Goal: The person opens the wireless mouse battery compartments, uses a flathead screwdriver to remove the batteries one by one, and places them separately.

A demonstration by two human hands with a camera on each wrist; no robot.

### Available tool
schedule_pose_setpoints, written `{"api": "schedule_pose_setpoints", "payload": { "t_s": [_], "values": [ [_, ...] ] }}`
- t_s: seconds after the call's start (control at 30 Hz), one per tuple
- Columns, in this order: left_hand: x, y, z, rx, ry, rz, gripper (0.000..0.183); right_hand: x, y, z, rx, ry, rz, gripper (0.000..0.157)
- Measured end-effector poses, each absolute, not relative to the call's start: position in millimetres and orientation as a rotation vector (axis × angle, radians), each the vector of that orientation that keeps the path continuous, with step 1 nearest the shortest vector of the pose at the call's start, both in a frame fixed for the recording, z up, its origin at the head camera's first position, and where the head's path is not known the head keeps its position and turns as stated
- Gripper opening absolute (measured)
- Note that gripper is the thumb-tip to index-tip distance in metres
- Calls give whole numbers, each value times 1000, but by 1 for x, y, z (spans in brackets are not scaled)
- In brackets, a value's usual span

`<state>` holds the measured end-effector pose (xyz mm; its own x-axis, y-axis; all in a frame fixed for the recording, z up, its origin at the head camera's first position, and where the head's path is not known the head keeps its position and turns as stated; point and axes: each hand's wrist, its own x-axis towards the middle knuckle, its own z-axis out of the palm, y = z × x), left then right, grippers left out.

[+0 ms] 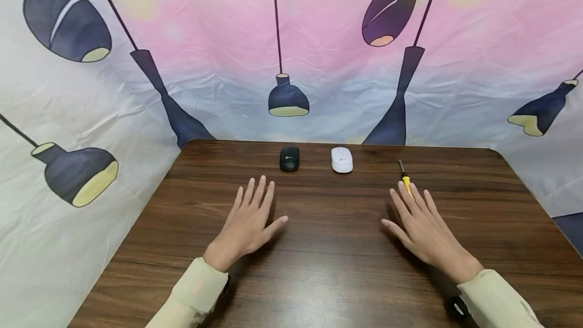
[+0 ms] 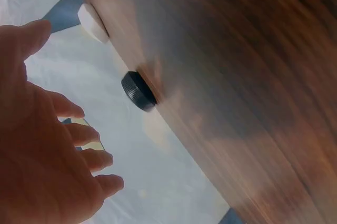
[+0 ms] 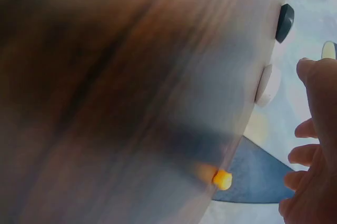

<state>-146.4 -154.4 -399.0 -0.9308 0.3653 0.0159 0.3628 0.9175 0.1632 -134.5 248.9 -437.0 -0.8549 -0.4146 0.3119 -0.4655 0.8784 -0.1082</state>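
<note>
My left hand (image 1: 248,221) is held over the table with fingers spread and straight, holding nothing. Just beyond its fingertips sits a black computer mouse (image 1: 289,159). A white computer mouse (image 1: 342,160) stands to the right of the black one. On the right side my right hand (image 1: 425,227) is likewise spread, palm down and holding nothing. Its fingertips overlap the yellow handle of a screwdriver (image 1: 406,178), whose shaft points to the far edge; part of the handle is hidden. In the right wrist view the handle end (image 3: 223,180) shows apart from the fingers.
Everything lies on a dark brown wood-grain table (image 1: 319,267) with rounded far corners. Behind it hangs a pastel cloth (image 1: 218,39) printed with dark hanging lamps. Both forearms wear pale sleeves (image 1: 200,285), with dark bands at the wrists.
</note>
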Motion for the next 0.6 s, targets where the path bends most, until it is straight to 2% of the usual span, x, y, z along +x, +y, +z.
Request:
{"api": "schedule_pose_setpoints", "payload": {
  "t_s": [0.6],
  "values": [
    [-171, -116, -386, 715, 2863, 326, 83, -172, 214, -429, 759, -2849, 375, 72]
  ]
}}
